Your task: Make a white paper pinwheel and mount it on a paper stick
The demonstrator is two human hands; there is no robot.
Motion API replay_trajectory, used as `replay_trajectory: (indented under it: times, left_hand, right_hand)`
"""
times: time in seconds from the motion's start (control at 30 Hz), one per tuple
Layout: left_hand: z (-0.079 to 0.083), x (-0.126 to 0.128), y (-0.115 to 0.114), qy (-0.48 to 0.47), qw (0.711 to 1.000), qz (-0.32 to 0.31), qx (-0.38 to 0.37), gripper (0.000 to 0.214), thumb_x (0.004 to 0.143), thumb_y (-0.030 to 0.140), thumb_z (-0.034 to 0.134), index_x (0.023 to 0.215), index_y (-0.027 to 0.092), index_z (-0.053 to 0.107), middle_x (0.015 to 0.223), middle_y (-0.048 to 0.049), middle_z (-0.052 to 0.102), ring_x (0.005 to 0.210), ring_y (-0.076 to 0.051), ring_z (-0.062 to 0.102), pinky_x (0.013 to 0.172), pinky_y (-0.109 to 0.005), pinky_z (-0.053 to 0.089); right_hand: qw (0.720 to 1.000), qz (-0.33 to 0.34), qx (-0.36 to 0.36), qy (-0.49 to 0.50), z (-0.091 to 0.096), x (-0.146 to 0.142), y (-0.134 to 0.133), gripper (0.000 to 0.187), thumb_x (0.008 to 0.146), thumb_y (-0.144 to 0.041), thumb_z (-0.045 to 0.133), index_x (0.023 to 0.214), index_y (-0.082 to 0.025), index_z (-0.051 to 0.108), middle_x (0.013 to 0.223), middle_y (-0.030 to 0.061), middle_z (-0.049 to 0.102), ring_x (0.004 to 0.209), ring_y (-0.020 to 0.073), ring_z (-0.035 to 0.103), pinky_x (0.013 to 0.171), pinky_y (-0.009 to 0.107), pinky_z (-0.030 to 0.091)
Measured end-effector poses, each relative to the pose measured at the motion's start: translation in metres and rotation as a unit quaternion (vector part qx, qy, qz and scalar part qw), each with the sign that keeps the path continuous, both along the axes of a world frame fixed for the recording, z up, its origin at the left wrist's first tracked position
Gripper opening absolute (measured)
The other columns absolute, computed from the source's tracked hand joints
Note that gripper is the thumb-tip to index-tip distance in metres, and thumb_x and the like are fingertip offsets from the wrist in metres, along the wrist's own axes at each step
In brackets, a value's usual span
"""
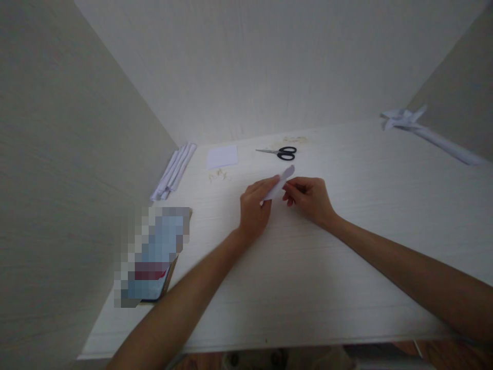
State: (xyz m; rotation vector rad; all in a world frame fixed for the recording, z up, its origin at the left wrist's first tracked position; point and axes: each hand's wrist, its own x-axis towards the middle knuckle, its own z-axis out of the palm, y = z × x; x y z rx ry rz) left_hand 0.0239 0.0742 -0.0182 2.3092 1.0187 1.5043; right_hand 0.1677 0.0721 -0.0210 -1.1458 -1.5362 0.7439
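Both hands meet over the middle of the pale worktop (346,246), clamped on one small white paper piece (280,186). The left hand (254,205) pinches its lower left end, and the right hand (308,198) grips it from the right, fingers closed on it. Beyond them lie black-handled scissors (280,152) and a white paper square (222,155). Folded white strips (174,170) rest against the left wall, and a blurred phone (154,257) sits near left.
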Motion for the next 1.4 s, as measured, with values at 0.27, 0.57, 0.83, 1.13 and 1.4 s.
replay_trajectory:
  times: [0.27, 0.57, 0.83, 1.13, 1.4]
  left_hand:
    - [0.0022, 0.0007, 0.0021, -0.039, 0.998, -0.017, -0.045, 0.037, 0.069, -0.003, 0.045, 0.093, 0.020, 0.062, 0.100, -0.0034, 0.061, 0.091, -0.012, 0.056, 0.080, -0.029, 0.046]
    - [0.0021, 0.0000, 0.0002, -0.018, 0.999, 0.028, -0.014, 0.034, 0.069, 0.002, 0.049, 0.098, 0.018, 0.058, 0.098, -0.0039, 0.064, 0.092, -0.014, 0.056, 0.082, -0.030, 0.045]
    - [0.0021, 0.0025, -0.0011, 0.039, 0.999, 0.019, 0.006, 0.043, 0.065, 0.001, 0.048, 0.105, 0.016, 0.052, 0.103, -0.0059, 0.061, 0.096, -0.015, 0.054, 0.084, -0.031, 0.043]
    - [0.0027, 0.0032, -0.0025, 0.052, 0.998, 0.031, -0.003, 0.044, 0.063, 0.005, 0.050, 0.106, 0.016, 0.049, 0.103, -0.0066, 0.061, 0.096, -0.015, 0.054, 0.085, -0.031, 0.043]
    - [-0.0004, 0.0019, -0.0018, 0.082, 0.995, 0.047, 0.025, 0.046, 0.063, 0.007, 0.050, 0.108, 0.016, 0.048, 0.106, -0.0075, 0.060, 0.099, -0.018, 0.053, 0.086, -0.034, 0.042]
  right_hand:
    - [1.000, -0.012, 0.013, -0.010, 0.0017, -0.0001, -0.0012, 0.025, 0.075, -0.027, 0.050, 0.056, -0.014, 0.059, 0.047, 0.0000, 0.058, 0.037, 0.0065, 0.049, 0.039, 0.018, 0.037]
    - [1.000, -0.016, 0.004, -0.020, 0.0005, -0.0009, -0.0016, 0.028, 0.075, -0.032, 0.051, 0.056, -0.014, 0.060, 0.049, 0.0014, 0.059, 0.038, 0.0082, 0.051, 0.039, 0.020, 0.040]
    - [0.999, -0.006, -0.019, -0.026, 0.0039, -0.0014, -0.0034, 0.030, 0.077, -0.029, 0.047, 0.052, -0.014, 0.055, 0.043, 0.0000, 0.055, 0.034, 0.0072, 0.048, 0.038, 0.019, 0.039]
    - [0.993, -0.069, 0.031, -0.094, 0.0043, -0.0023, -0.0061, 0.024, 0.073, -0.027, 0.051, 0.055, -0.013, 0.058, 0.045, 0.0010, 0.056, 0.037, 0.0089, 0.048, 0.040, 0.022, 0.037]
    - [0.989, 0.056, -0.092, 0.100, 0.0035, -0.0003, 0.0031, 0.029, 0.073, -0.040, 0.052, 0.061, -0.014, 0.054, 0.044, -0.0012, 0.055, 0.033, 0.0076, 0.048, 0.033, 0.019, 0.036]
